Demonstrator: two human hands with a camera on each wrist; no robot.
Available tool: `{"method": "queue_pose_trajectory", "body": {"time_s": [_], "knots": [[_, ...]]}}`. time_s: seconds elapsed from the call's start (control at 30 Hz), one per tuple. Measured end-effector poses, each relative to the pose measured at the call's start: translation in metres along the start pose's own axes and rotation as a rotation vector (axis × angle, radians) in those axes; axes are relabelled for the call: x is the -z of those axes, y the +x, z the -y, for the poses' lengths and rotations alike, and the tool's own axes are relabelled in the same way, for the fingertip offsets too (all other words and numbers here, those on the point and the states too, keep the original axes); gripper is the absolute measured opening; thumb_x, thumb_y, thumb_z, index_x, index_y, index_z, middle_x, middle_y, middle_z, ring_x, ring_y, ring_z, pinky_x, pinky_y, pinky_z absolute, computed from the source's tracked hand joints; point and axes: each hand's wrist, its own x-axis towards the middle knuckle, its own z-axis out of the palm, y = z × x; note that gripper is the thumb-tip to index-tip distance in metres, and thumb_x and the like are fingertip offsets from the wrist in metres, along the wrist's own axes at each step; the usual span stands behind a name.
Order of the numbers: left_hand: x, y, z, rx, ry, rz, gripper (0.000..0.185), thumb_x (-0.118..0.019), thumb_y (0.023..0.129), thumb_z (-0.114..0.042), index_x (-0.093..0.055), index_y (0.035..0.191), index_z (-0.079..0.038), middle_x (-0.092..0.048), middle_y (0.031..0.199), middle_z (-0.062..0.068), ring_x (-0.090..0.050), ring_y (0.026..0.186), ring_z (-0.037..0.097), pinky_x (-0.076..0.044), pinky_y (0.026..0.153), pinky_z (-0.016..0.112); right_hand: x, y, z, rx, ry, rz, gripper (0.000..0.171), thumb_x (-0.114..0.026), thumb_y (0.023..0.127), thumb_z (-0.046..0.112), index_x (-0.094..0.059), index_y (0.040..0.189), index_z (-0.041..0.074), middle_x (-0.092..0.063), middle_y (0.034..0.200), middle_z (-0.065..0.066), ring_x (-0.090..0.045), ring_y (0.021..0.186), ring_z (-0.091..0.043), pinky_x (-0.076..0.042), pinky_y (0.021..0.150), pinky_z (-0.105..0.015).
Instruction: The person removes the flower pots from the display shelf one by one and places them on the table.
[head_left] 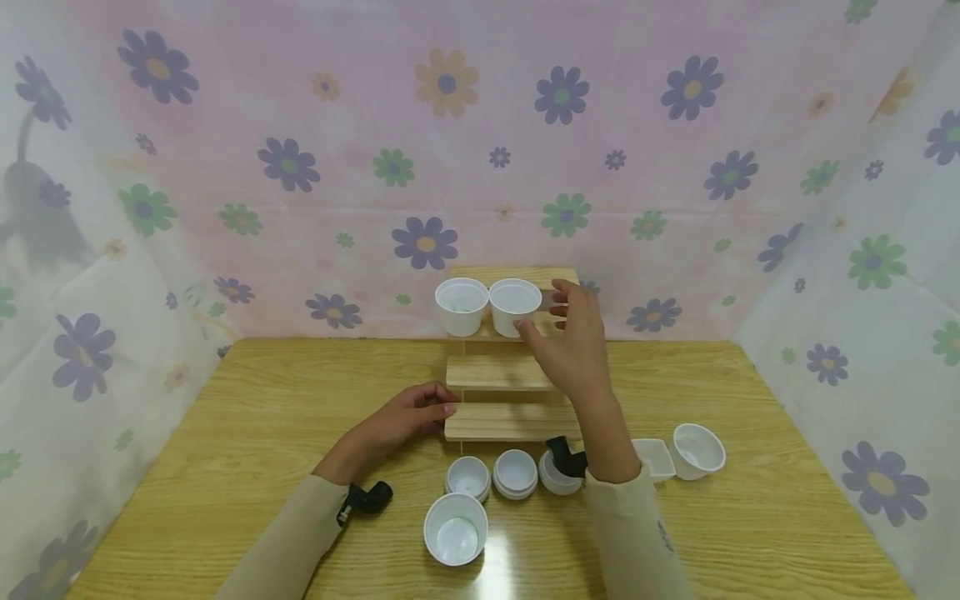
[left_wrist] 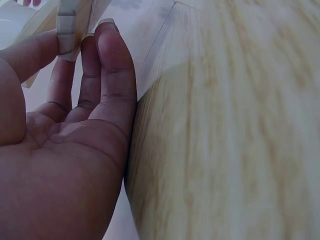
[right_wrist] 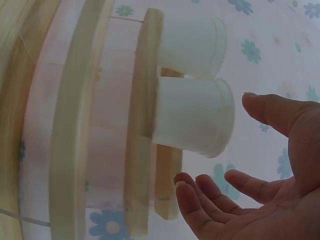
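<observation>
Right wrist view: plain white cup (right_wrist: 192, 117) upright on shelf; right hand (right_wrist: 260, 187) fingers apart, empty.

Floral backdrop (head_left: 480, 150); wooden table (head_left: 750, 517); square dish (head_left: 654, 457).

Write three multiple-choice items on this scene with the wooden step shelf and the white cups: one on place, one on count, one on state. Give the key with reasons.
1. Where does the left hand rest?
A. at the bottom step's left end
B. on the top step
C. inside a cup

2. How many cups stand on the shelf?
A. none
B. two
C. five

3. The right hand is:
A. a closed fist
B. open beside the right cup
C. gripping a lid

Key: 1 A, fingers touch that end; 2 B, both on the top step; 3 B, fingers spread, holding nothing.
</observation>
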Motion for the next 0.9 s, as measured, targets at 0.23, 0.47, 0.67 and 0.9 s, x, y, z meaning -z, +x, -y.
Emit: {"method": "queue_pose_trajectory", "body": {"time_s": [0.23, 0.47, 0.67, 0.9], "knots": [[-0.001, -0.001, -0.003, -0.012, -0.001, -0.001, 0.03, -0.062, 0.11, -0.024, -0.061, 0.128, 0.0, -0.064, 0.124, 0.014, -0.064, 0.106, 0.027, -0.058, 0.092, 0.038, -0.012, 0.005, -0.013, 0.03, 0.027, -0.014, 0.076, -0.086, 0.092, 0.019, -0.046, 0.153, -0.001, -0.059, 0.138, -0.02, -0.059, 0.126, -0.038, -0.051, 0.107, -0.055], [-0.002, -0.001, -0.003, -0.005, 0.002, 0.004, 0.031, -0.062, 0.11, -0.025, -0.061, 0.129, 0.0, -0.064, 0.126, 0.014, -0.065, 0.109, 0.028, -0.058, 0.093, 0.039, -0.021, 0.006, -0.024, 0.076, 0.06, -0.045, 0.076, -0.087, 0.091, 0.021, -0.047, 0.152, -0.002, -0.063, 0.136, -0.018, -0.062, 0.125, -0.035, -0.052, 0.107, -0.054], [-0.001, -0.002, -0.003, -0.003, 0.006, 0.008, 0.031, -0.062, 0.11, -0.024, -0.061, 0.129, 0.0, -0.064, 0.126, 0.015, -0.065, 0.11, 0.028, -0.058, 0.094, 0.039, -0.026, 0.007, -0.026, 0.118, 0.07, -0.076, 0.074, -0.088, 0.091, 0.018, -0.05, 0.15, -0.004, -0.065, 0.132, -0.019, -0.064, 0.12, -0.034, -0.054, 0.105, -0.051], [-0.001, -0.001, -0.004, 0.002, 0.001, 0.01, 0.032, -0.062, 0.11, -0.025, -0.061, 0.13, -0.001, -0.065, 0.128, 0.014, -0.065, 0.112, 0.028, -0.058, 0.094, 0.039, -0.03, 0.009, -0.028, 0.139, 0.075, -0.065, 0.075, -0.09, 0.089, 0.016, -0.049, 0.149, -0.004, -0.063, 0.133, -0.023, -0.064, 0.12, -0.037, -0.054, 0.106, -0.05]]}}
